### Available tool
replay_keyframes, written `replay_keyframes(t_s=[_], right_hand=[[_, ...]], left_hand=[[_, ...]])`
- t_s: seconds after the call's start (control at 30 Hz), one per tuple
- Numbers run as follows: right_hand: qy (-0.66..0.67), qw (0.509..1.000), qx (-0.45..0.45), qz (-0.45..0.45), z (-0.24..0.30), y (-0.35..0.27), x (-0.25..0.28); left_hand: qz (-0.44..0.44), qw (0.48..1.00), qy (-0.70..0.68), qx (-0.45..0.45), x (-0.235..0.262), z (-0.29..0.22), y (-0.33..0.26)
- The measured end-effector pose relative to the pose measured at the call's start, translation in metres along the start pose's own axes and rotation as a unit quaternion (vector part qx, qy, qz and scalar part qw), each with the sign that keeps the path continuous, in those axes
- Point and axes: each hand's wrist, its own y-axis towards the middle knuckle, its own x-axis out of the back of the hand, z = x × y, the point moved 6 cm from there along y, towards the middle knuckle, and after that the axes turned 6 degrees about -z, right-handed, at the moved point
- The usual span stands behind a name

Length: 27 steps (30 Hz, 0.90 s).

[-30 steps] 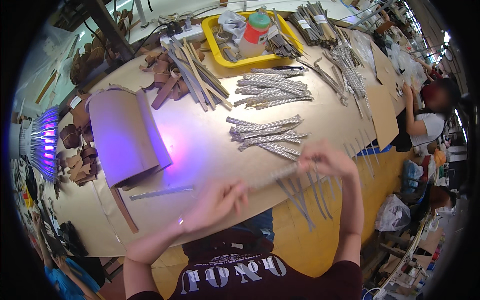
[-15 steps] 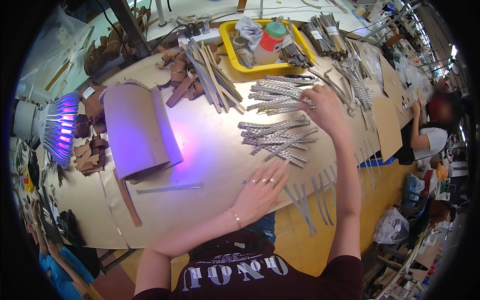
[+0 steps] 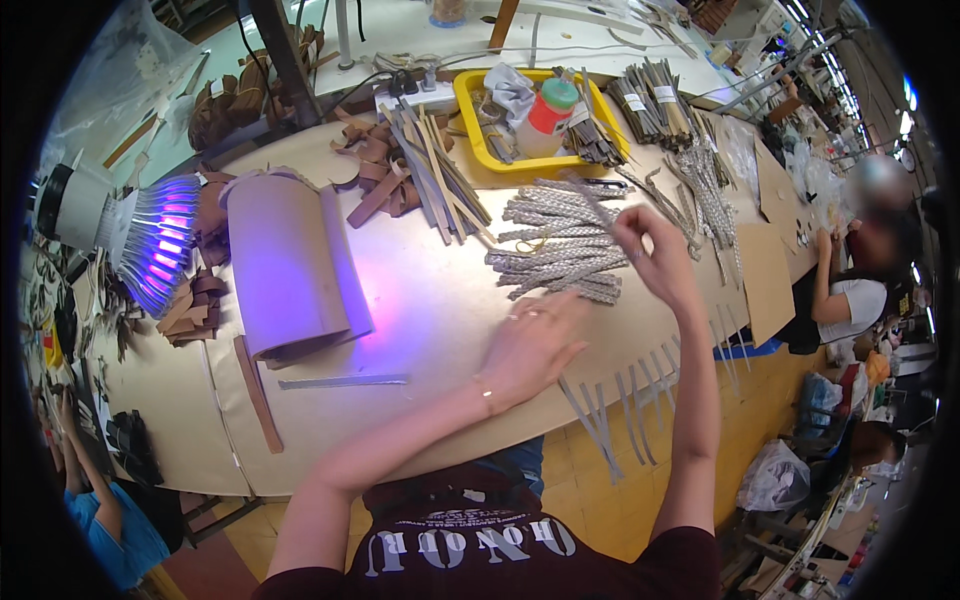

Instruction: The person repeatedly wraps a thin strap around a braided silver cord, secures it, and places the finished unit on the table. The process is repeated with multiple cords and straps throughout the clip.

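Observation:
A pile of silvery-grey braided strips [image 3: 545, 262] lies across the middle of the table, with a thin yellow loop [image 3: 530, 245] on top. My left hand [image 3: 535, 345] lies palm down at the pile's near edge, its fingers stretched out and somewhat blurred, the tips by the strip ends. At the right end of the pile, my right hand [image 3: 655, 258] is closed in a pinch. Out of it a single braided strip [image 3: 598, 205] slants up and to the left over the pile, smeared by motion.
Behind the pile stands a yellow tray [image 3: 480, 150] holding a green-capped bottle [image 3: 548, 118]. A rolled brown sheet [image 3: 285, 270] and a glowing purple lamp [image 3: 160, 240] are on the left. Thin grey strips [image 3: 630, 410] hang over the near edge. A co-worker [image 3: 850, 280] sits at right.
The two groups of braided strips have come together into one pile. My left hand has moved up against it. My right hand has drawn back slightly, with one strip raised. The view has shifted a little.

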Motion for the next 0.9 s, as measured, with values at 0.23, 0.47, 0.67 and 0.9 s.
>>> replay_keyframes(t_s=[0.23,0.47,0.67,0.9], right_hand=[[0.166,0.952,-0.019,0.258,0.063,-0.082,-0.052],[0.120,0.939,-0.024,0.322,0.078,-0.091,-0.068],[0.169,0.927,0.039,0.332,0.077,-0.105,-0.066],[0.082,0.942,-0.025,0.324,0.054,-0.083,-0.100]], left_hand=[[-0.070,0.843,-0.441,0.301,0.081,0.035,-0.058],[-0.124,0.856,-0.397,0.308,0.112,0.043,-0.090],[-0.053,0.758,-0.503,0.412,0.105,0.031,-0.127],[-0.153,0.941,-0.167,0.252,0.094,0.039,-0.136]])
